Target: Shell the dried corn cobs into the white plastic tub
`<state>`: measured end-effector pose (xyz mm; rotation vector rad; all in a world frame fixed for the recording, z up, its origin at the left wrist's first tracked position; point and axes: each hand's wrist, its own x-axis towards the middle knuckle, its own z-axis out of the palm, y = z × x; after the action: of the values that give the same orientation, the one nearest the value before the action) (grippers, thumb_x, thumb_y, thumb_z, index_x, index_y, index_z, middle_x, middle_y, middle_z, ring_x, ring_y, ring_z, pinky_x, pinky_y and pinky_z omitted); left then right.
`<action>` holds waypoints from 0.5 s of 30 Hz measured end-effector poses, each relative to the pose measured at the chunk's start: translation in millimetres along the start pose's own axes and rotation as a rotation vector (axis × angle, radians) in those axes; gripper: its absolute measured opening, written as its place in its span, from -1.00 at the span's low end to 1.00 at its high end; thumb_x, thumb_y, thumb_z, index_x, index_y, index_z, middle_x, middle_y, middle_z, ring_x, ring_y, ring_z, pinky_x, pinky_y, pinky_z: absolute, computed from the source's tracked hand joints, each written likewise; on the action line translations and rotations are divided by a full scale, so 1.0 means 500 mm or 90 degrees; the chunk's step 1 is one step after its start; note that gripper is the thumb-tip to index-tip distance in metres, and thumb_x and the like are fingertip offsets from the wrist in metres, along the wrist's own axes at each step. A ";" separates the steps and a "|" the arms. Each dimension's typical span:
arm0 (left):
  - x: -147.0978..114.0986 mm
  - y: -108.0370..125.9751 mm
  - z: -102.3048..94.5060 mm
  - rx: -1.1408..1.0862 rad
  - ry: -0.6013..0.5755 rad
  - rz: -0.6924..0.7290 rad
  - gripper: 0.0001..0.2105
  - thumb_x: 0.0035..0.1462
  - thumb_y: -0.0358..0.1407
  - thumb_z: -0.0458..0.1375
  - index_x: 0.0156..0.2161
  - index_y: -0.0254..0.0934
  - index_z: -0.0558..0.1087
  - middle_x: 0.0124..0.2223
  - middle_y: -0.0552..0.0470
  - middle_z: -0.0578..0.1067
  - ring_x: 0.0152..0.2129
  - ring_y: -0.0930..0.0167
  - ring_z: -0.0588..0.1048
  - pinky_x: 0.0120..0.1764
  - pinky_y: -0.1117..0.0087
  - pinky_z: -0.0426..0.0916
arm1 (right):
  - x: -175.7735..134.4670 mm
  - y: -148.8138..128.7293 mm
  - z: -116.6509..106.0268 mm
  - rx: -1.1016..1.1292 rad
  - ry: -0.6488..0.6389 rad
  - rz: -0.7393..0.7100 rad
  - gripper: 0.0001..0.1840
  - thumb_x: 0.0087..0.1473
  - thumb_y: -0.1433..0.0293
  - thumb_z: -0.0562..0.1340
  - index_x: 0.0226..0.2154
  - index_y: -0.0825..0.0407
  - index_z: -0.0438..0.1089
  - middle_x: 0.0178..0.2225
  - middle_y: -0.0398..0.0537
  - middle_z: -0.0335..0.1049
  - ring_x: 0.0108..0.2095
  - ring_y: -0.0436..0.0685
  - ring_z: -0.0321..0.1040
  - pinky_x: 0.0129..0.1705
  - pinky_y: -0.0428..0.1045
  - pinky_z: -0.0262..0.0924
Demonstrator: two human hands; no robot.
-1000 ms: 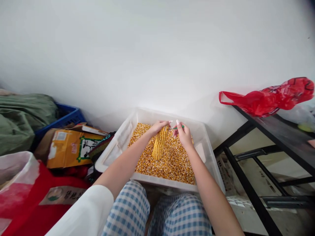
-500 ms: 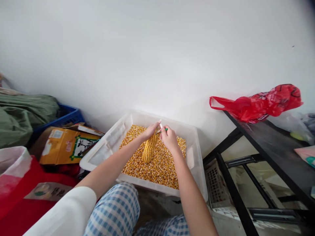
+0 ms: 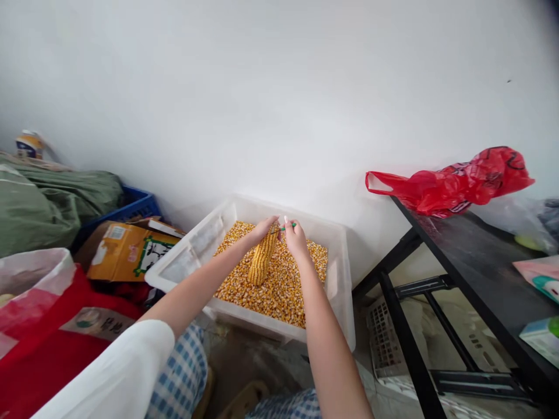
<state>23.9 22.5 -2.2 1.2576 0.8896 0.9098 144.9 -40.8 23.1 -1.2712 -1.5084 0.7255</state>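
Yellow cob [image 3: 262, 261] gripped by L fingers [image 3: 269, 223]; R fingers [image 3: 289, 229] pinch green tool [image 3: 283, 228], tip prob. on cob.

Left of our left grip [image 3: 263, 230] and nearer to us, the pale label [image 3: 96, 323] on the red sack [image 3: 56, 349] carries Chinese characters that we cannot read surely. Also left of it, the orange box [image 3: 117, 256] bears a barcode sticker [image 3: 116, 232] and tiny pinkish print. Right of our right grip [image 3: 297, 238], the red plastic bag [image 3: 458, 183] shows creased, unreadable dark print.
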 end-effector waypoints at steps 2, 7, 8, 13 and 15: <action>0.003 -0.004 -0.005 -0.008 0.001 0.005 -0.58 -0.03 0.01 -0.07 -0.59 -0.31 0.37 -0.66 -0.02 0.40 -0.69 0.40 0.38 -0.53 0.40 0.27 | -0.003 -0.005 0.003 -0.001 0.038 0.002 -0.61 0.01 0.02 -0.10 -0.47 -0.01 0.11 -0.57 -0.16 0.25 -0.56 0.00 0.21 -0.51 -0.11 0.06; 0.003 -0.015 -0.010 0.005 -0.020 0.019 -0.55 -0.03 0.03 -0.09 -0.59 -0.32 0.38 -0.66 -0.03 0.41 -0.68 0.39 0.39 -0.53 0.40 0.28 | -0.012 -0.019 0.014 0.058 0.063 0.020 -0.62 -0.01 0.02 -0.05 -0.47 -0.01 0.12 -0.62 -0.19 0.20 -0.63 -0.02 0.15 -0.57 -0.12 0.05; 0.002 -0.016 -0.009 0.013 -0.026 0.019 -0.54 -0.03 0.04 -0.11 -0.59 -0.32 0.38 -0.65 -0.04 0.41 -0.68 0.39 0.39 -0.53 0.40 0.27 | -0.013 -0.020 0.016 0.084 0.074 0.036 -0.62 -0.01 0.02 -0.05 -0.48 -0.01 0.12 -0.63 -0.20 0.19 -0.65 -0.02 0.13 -0.59 -0.12 0.04; -0.009 -0.006 0.005 0.061 -0.035 0.030 -0.51 -0.01 0.03 -0.13 -0.61 -0.33 0.37 -0.65 -0.05 0.41 -0.70 0.42 0.37 -0.54 0.43 0.26 | -0.012 -0.022 0.013 0.122 0.157 0.062 -0.57 -0.01 0.02 -0.07 -0.52 0.02 0.17 -0.63 -0.17 0.21 -0.63 -0.04 0.14 -0.60 -0.13 0.04; -0.016 0.003 0.010 0.063 -0.049 0.027 -0.52 -0.01 0.02 -0.14 -0.60 -0.34 0.36 -0.66 -0.04 0.41 -0.71 0.42 0.37 -0.54 0.44 0.25 | -0.014 -0.022 0.007 0.087 0.181 0.040 -0.58 -0.01 0.03 -0.06 -0.51 0.03 0.19 -0.63 -0.17 0.22 -0.61 -0.03 0.15 -0.59 -0.14 0.04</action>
<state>25.4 13.4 0.2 1.3920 0.8583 0.8546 137.3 -49.8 29.7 -1.2644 -1.1752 0.6467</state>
